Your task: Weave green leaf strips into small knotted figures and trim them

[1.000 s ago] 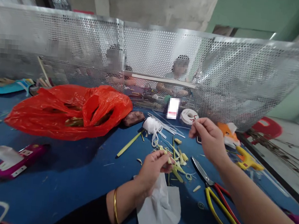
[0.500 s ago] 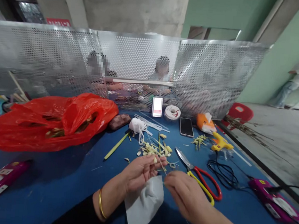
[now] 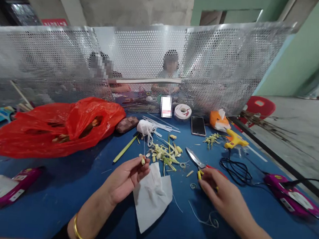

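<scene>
Between the fingertips of my left hand (image 3: pixel 129 178) is a small pale yellow-green plant piece (image 3: pixel 142 161), with a thin thread-like strand rising from it. My right hand (image 3: pixel 220 190) has its fingers closed around the handles of the scissors (image 3: pixel 195 158), whose blades lie on the table pointing away to the left. Most of the red and yellow handles are hidden by the hand. A crumpled white tissue (image 3: pixel 152 204) lies between my hands. Behind it is a pile of cut plant pieces (image 3: pixel 166 155). Thin curled strands (image 3: pixel 209 221) lie near my right hand.
A red plastic bag (image 3: pixel 55 125) fills the left. At the back are white cord (image 3: pixel 145 127), a ribbon roll (image 3: pixel 183 112) and a phone (image 3: pixel 198 126). A yellow glue gun (image 3: pixel 234 139) and corded purple power strip (image 3: pixel 289 196) stand right. A perforated metal screen (image 3: pixel 142 55) borders the table.
My right hand has left the strand by my left hand and moved right onto the scissors' handles. My left hand has shifted left with the plant piece, uncovering the tissue.
</scene>
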The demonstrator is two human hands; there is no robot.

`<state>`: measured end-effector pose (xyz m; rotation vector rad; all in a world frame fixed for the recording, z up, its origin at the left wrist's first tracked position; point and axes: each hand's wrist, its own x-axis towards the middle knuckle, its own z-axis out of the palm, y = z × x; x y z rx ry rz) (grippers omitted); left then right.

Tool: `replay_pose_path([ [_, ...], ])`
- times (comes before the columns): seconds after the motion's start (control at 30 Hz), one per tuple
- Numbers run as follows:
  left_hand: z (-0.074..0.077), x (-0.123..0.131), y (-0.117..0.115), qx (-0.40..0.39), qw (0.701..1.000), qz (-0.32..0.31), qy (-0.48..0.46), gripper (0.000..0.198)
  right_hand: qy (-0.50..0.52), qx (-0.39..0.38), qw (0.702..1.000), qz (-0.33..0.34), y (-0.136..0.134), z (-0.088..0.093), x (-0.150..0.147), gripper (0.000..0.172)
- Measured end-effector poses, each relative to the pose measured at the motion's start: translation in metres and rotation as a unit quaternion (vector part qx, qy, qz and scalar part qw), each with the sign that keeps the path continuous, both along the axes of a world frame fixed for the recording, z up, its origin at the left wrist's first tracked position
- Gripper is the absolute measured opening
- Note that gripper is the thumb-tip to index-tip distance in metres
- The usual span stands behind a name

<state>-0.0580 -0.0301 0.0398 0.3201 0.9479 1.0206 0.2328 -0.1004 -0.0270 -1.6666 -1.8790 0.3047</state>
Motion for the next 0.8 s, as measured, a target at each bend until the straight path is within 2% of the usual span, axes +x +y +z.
replay_pose_path([
  [0.07, 0.001, -0.007, -0.006, 0.000, 1.000, 0.012, 0.019, 0.021, -0.127, -0.035, 0.990, -0.043, 0.011, -0.001, 0.014, 0.026],
  [0.13, 0.001, -0.013, -0.010, 0.004, 1.000, 0.015, 0.026, 0.022, -0.199, -0.066, 0.977, -0.047, 0.020, 0.000, 0.022, 0.028],
  [0.27, -0.006, -0.025, -0.018, -0.004, 0.999, 0.021, 0.024, 0.024, -0.255, -0.100, 0.960, -0.050, 0.032, 0.001, 0.023, 0.037],
  [0.4, -0.014, -0.031, -0.021, 0.004, 1.000, 0.020, 0.009, 0.019, -0.261, -0.123, 0.951, -0.108, 0.043, -0.002, 0.032, 0.048],
  [0.5, -0.018, -0.033, -0.022, 0.009, 1.000, 0.020, 0.005, 0.019, -0.164, -0.153, 0.970, -0.092, 0.050, 0.004, 0.042, 0.056],
  [0.57, -0.020, -0.034, -0.022, 0.011, 1.000, 0.011, 0.002, 0.016, -0.017, -0.176, 0.984, -0.035, 0.053, 0.014, 0.038, 0.060],
  [0.6, -0.021, -0.034, -0.021, 0.014, 1.000, 0.004, -0.001, 0.014, 0.078, -0.196, 0.977, 0.017, 0.054, 0.021, 0.031, 0.062],
  [0.67, -0.025, -0.036, -0.021, 0.033, 0.999, -0.013, -0.006, 0.009, 0.215, -0.275, 0.932, 0.092, 0.057, 0.038, 0.009, 0.067],
  [0.7, -0.026, -0.037, -0.021, 0.046, 0.999, -0.024, -0.007, 0.008, 0.251, -0.304, 0.914, 0.100, 0.060, 0.046, -0.003, 0.067],
  [0.8, -0.030, -0.040, -0.022, 0.090, 0.994, -0.055, 0.003, 0.011, 0.259, -0.384, 0.873, 0.153, 0.073, 0.066, -0.039, 0.060],
])
